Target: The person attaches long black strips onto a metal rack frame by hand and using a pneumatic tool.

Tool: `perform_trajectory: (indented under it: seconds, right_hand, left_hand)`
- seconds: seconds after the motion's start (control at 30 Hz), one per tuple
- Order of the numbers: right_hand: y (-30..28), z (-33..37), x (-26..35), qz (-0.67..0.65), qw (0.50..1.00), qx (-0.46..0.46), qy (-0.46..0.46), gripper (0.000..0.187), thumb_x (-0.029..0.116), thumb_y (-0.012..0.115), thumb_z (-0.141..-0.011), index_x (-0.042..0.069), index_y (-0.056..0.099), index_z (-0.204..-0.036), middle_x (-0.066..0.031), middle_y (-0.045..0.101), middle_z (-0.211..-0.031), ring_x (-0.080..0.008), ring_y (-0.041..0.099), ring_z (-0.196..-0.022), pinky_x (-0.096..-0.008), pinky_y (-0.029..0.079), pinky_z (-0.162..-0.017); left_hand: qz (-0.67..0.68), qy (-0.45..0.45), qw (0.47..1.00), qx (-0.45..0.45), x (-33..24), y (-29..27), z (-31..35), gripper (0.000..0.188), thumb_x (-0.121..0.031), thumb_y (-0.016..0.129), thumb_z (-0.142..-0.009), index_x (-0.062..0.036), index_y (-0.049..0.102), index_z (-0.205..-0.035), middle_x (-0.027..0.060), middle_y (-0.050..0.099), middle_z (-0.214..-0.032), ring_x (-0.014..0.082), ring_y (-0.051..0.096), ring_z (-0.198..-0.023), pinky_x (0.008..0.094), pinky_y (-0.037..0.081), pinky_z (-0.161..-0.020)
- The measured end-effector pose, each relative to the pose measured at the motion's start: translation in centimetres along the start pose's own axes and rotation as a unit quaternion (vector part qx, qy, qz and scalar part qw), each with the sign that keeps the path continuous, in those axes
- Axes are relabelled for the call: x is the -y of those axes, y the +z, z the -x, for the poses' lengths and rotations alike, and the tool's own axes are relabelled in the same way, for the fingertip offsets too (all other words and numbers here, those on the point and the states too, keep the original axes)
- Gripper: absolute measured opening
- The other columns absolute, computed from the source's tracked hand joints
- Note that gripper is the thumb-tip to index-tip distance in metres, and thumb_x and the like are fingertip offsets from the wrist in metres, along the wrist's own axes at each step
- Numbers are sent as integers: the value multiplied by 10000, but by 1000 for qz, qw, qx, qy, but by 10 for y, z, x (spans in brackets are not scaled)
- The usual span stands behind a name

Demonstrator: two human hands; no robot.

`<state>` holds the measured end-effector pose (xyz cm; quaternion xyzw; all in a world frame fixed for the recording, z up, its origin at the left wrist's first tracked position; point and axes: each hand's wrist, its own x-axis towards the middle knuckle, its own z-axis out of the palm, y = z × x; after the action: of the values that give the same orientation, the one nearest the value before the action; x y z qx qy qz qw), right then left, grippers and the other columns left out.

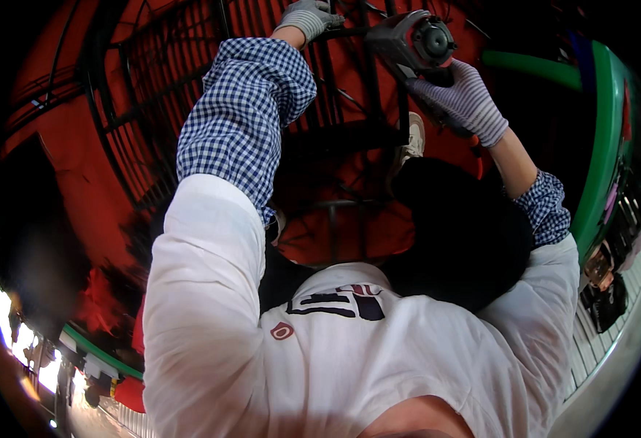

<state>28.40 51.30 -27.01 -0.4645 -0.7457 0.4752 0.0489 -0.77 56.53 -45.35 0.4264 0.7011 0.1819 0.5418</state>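
Observation:
My right hand (460, 102), in a striped grey-and-white glove, is closed around the grip of a grey and black power tool (411, 45). The round end of its housing faces up, and its working end is hidden from this view. At the top edge my left hand (310, 17), gloved the same way, rests on a black metal frame (351, 32) made of bars and rods. Its fingers bend over a bar there, partly cut off by the picture's edge. The frame stands in front of me, just left of the tool.
More black barred racks (134, 120) lie to the left on a red floor (79, 197). A green rail (606, 146) curves along the right side, with dark items beyond it. My shoe (412, 135) is beside the frame. Loose rods and an orange-red piece (479, 160) lie near my right knee.

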Motion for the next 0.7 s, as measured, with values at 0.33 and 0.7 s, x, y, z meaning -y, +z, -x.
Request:
perform_trajectory:
  seconds: [0.33, 0.7]
  right_hand:
    - [11, -45, 15, 65, 997, 26, 18, 389, 260, 801, -857, 22, 676, -1138, -102, 734, -1012, -170, 711, -921, -326, 596, -866]
    - [12, -59, 10, 89, 993, 47, 59, 437, 284, 813, -842, -8, 669, -1133, -109, 735, -931, -170, 725, -780, -301, 623, -734]
  left_hand:
    - [-145, 7, 988, -57, -31, -1, 30, 286, -333, 716, -900, -53, 731, -961, 131, 707, -941, 302, 674, -861, 434, 528, -770]
    - [-175, -26, 983, -53, -41, -6, 41, 364, -365, 688, -835, -90, 735, -1069, 170, 697, -1128, 357, 669, -1033, 463, 539, -871]
